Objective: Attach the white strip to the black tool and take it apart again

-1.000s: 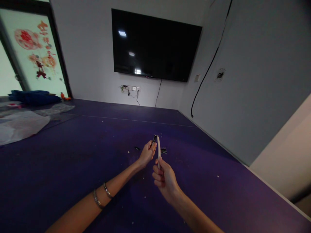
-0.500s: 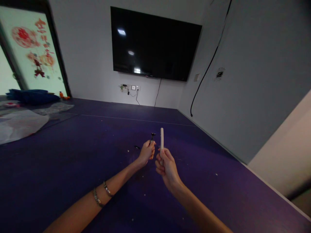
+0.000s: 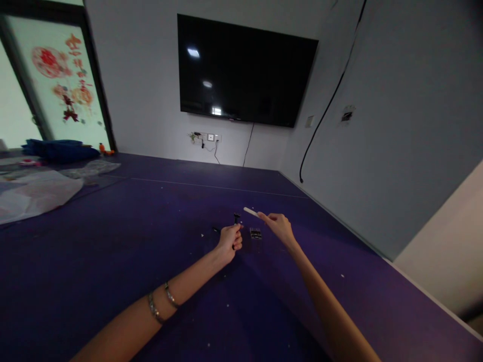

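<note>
My left hand (image 3: 229, 240) is closed around the handle of a small black razor (image 3: 237, 217), its T-shaped head pointing up above the fist. To the right, my right hand (image 3: 278, 226) pinches one end of a pale, smooth stick (image 3: 250, 211). The stick tilts up and to the left, its free end close to the razor head but apart from it. Between the hands, a small dark item with clear parts (image 3: 255, 233) lies on the purple floor (image 3: 181, 271); its kind is unclear. A short black piece (image 3: 216, 229) lies left of the razor, partly behind my left hand.
Small pale bits (image 3: 342, 275) are scattered over the floor. Plastic sheeting (image 3: 49, 193) and a dark blue bundle (image 3: 58, 150) lie at the far left. A large television (image 3: 245, 70) hangs on the wall, and a black cable (image 3: 327, 110) dangles at the right.
My right hand has moved right and slightly up, and the stick has swung from upright to slanting left. The dark item on the floor has come into sight. My left hand has barely moved.
</note>
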The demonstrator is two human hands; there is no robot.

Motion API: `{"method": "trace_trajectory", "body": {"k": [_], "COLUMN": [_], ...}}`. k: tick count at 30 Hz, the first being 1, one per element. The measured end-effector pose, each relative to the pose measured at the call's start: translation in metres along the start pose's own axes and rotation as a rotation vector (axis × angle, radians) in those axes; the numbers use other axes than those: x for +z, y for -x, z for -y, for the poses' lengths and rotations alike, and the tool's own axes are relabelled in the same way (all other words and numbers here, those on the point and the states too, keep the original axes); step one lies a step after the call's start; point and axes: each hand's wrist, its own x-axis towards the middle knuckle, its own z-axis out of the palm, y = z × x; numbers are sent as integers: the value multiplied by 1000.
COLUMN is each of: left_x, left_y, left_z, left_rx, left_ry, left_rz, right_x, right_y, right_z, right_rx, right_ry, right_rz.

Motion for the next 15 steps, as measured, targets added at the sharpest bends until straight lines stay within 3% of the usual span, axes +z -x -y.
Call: {"method": "trace_trajectory", "body": {"k": [8, 15], "left_x": [5, 1], "left_y": [8, 4], "left_z": [10, 3], "left_rx": [18, 25], "left_ry": [-39, -4], "left_rz": [-23, -19], "right_x": [23, 11], "right_y": [3, -2], "right_z": [8, -16], "right_rx": [-44, 21], "right_ry": [61, 101], "right_rz": [32, 55]}}
